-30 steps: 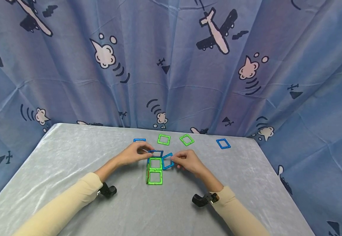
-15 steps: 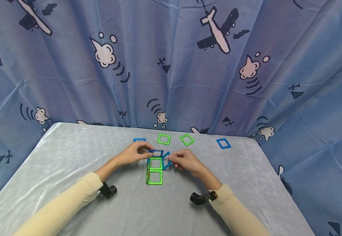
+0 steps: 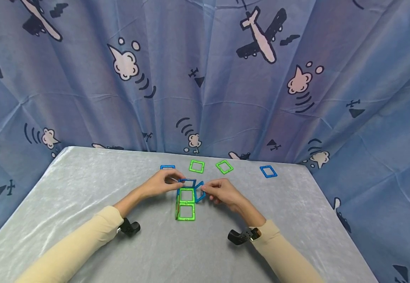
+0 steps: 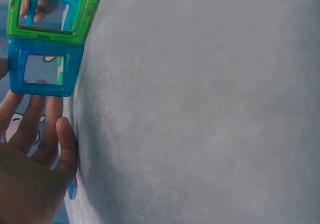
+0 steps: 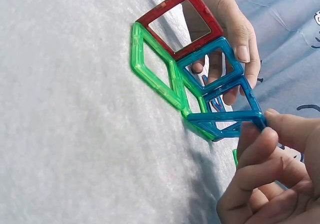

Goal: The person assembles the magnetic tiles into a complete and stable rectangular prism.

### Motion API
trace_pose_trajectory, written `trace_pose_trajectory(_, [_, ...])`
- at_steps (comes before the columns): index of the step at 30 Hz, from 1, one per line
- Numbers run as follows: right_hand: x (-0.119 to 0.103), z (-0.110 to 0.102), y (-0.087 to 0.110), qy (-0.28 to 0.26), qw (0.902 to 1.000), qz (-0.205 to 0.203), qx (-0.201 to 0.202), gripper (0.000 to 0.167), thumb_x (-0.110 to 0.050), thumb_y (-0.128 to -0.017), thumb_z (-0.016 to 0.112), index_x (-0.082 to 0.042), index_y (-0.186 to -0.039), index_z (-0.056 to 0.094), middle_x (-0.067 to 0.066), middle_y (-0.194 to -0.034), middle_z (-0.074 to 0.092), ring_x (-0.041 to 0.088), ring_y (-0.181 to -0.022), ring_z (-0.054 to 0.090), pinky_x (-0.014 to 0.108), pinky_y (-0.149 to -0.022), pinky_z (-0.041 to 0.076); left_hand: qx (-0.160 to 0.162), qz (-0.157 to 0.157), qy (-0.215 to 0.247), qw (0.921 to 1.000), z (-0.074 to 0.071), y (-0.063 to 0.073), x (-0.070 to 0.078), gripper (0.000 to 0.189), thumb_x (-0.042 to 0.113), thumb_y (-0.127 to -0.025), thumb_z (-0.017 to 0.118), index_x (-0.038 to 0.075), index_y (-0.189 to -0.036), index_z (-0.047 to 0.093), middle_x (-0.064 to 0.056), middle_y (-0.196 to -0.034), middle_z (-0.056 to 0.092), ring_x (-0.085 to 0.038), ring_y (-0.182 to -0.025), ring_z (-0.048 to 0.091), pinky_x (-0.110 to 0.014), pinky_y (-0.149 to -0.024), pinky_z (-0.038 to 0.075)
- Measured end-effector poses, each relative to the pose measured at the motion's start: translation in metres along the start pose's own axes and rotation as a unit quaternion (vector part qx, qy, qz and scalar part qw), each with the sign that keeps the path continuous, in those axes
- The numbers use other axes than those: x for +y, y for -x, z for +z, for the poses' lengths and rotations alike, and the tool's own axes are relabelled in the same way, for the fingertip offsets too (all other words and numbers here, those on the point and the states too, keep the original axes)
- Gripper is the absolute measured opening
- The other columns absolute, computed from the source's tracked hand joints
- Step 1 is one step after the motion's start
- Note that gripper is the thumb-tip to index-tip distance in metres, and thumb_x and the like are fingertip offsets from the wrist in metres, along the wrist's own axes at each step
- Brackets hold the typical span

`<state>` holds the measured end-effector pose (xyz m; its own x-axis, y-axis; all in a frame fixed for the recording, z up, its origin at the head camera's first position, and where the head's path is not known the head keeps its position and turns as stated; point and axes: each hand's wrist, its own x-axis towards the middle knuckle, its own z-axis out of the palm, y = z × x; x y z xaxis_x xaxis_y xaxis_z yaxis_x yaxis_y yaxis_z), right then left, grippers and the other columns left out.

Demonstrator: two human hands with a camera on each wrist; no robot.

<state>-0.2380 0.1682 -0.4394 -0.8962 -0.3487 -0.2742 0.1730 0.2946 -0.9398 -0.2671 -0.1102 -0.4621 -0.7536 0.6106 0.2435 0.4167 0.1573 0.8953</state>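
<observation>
My right hand (image 3: 224, 190) pinches a blue square magnetic tile (image 5: 225, 116) by its upper edge. That tile leans outward, its lower edge along the right side of the rear green base tile (image 3: 186, 189). The front green base tile (image 3: 186, 219) lies flat, joined to it. On the left side stand a red tile (image 5: 162, 6) and a blue tile (image 5: 200, 51); another blue tile (image 3: 188, 180) forms the back wall. My left hand (image 3: 160, 184) holds the rear left corner, thumb at the blue tiles and fingers behind. In the left wrist view, the outer left side shows a green tile (image 4: 47, 33).
Toward the far edge of the grey cloth-covered table (image 3: 120, 251) lie two green tiles (image 3: 196, 172) and a blue tile (image 3: 268, 176). Another blue tile (image 3: 167, 166) sits partly behind my left hand. A patterned blue curtain (image 3: 205, 86) hangs behind.
My right hand has moved slightly left and tipped the blue tile more upright against the green base. The left hand has stayed at the rear left corner.
</observation>
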Motion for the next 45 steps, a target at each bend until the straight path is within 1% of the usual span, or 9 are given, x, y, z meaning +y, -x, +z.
trace_pose_trajectory(7, [0.001,0.001,-0.002,-0.016,0.9998,0.014,0.006,0.028,-0.016,-0.099,0.07,0.011,-0.105,0.071,0.0,-0.071,0.051,0.011,-0.058,0.042,0.025,-0.052,0.035,0.002,-0.002,-0.004,1.0,0.0,0.0,0.0,0.024,0.007,-0.099,0.068,-0.006,-0.119,0.067,-0.018,-0.116,0.067,-0.035,-0.113,0.063,-0.046,-0.095,0.051])
trace_pose_trajectory(11, [0.002,0.003,-0.002,-0.021,0.9995,0.02,0.011,0.027,-0.015,-0.099,0.07,0.011,-0.105,0.07,-0.001,-0.07,0.05,0.012,-0.058,0.041,0.025,-0.052,0.035,0.002,-0.005,-0.008,1.0,0.0,0.0,0.0,0.024,0.008,-0.099,0.068,-0.005,-0.119,0.068,-0.017,-0.116,0.068,-0.035,-0.113,0.063,-0.046,-0.095,0.051])
trace_pose_trajectory(17, [0.004,0.006,-0.003,-0.028,0.9995,0.003,0.016,0.028,-0.016,-0.097,0.072,0.011,-0.104,0.07,0.001,-0.072,0.053,0.011,-0.057,0.043,0.024,-0.05,0.037,-0.001,-0.002,-0.007,1.0,0.0,0.0,-0.001,0.024,0.007,-0.099,0.068,-0.006,-0.119,0.067,-0.016,-0.115,0.068,-0.034,-0.112,0.064,-0.046,-0.095,0.051])
trace_pose_trajectory(23, [0.006,0.009,-0.006,-0.03,0.9993,-0.006,0.022,0.028,-0.016,-0.097,0.073,0.011,-0.105,0.071,0.001,-0.069,0.055,0.01,-0.055,0.045,0.023,-0.05,0.039,0.001,0.004,-0.014,0.9999,0.0,0.001,-0.003,0.025,0.008,-0.099,0.068,-0.008,-0.118,0.066,-0.013,-0.114,0.068,-0.032,-0.11,0.064,-0.045,-0.094,0.052])
trace_pose_trajectory(30, [0.004,0.015,-0.008,-0.027,0.9991,-0.014,0.031,0.029,-0.017,-0.096,0.074,0.01,-0.106,0.073,0.001,-0.069,0.056,0.01,-0.055,0.046,0.023,-0.049,0.04,0.003,0.0,-0.016,0.9999,0.0,0.0,-0.004,0.024,0.007,-0.099,0.068,-0.006,-0.118,0.067,-0.009,-0.113,0.068,-0.027,-0.109,0.065,-0.041,-0.092,0.053])
trace_pose_trajectory(39, [0.004,0.019,-0.012,-0.013,0.9991,-0.013,0.037,0.027,-0.019,-0.096,0.074,0.007,-0.104,0.074,0.004,-0.072,0.056,0.01,-0.056,0.046,0.023,-0.05,0.04,0.004,-0.005,-0.015,0.9999,0.001,0.0,-0.005,0.023,0.008,-0.099,0.067,-0.004,-0.119,0.068,-0.009,-0.114,0.067,-0.026,-0.109,0.065,-0.04,-0.093,0.053])
trace_pose_trajectory(45, [0.005,0.018,-0.013,-0.013,0.9993,-0.015,0.031,0.031,-0.021,-0.096,0.074,0.009,-0.106,0.073,0.005,-0.074,0.057,0.009,-0.057,0.046,0.023,-0.05,0.04,0.006,-0.003,-0.011,0.9999,0.001,0.001,-0.005,0.023,0.008,-0.1,0.067,-0.005,-0.119,0.067,-0.011,-0.115,0.067,-0.03,-0.11,0.065,-0.043,-0.094,0.052])
